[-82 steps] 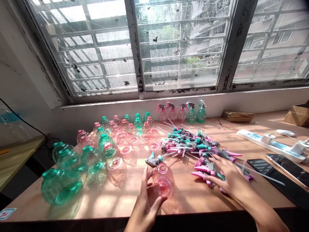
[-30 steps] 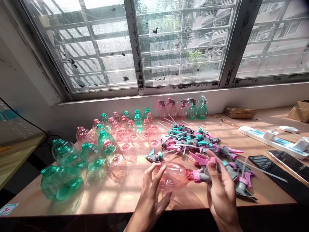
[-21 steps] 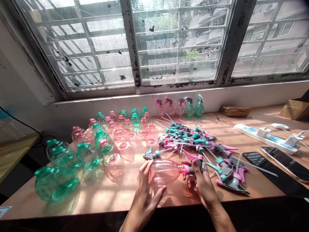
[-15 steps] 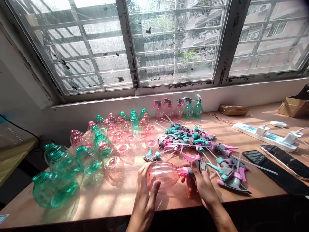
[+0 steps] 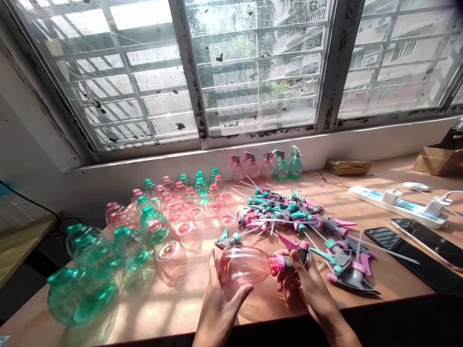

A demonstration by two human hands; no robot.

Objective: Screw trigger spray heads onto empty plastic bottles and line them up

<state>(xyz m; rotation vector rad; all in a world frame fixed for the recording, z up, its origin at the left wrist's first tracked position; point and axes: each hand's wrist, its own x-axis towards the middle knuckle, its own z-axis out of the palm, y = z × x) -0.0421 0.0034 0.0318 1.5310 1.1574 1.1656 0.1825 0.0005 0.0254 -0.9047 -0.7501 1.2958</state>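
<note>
A clear pink bottle (image 5: 244,266) lies sideways between my hands just over the table's near edge. My left hand (image 5: 219,301) cups its rounded base, fingers behind and thumb below. On its neck sits a trigger spray head (image 5: 288,264) with a pink collar, pink trigger and grey body. My right hand (image 5: 311,286) is closed round this head, thumb on top and fingertips under the collar. Just behind the bottle lies a loose grey and teal spray head (image 5: 227,238). A pile of pink, teal and grey spray heads (image 5: 285,209) spreads to the right.
Several open green bottles (image 5: 83,296) and pink bottles (image 5: 181,217) stand at the left. Capped spray bottles (image 5: 253,168) line the windowsill wall. At the right are a power strip (image 5: 398,205), two phones (image 5: 408,255) and a brown packet (image 5: 348,167).
The bottle has shifted slightly right and down in the picture. My left thumb has moved outward to the right, and my right fingers have shifted round the collar.
</note>
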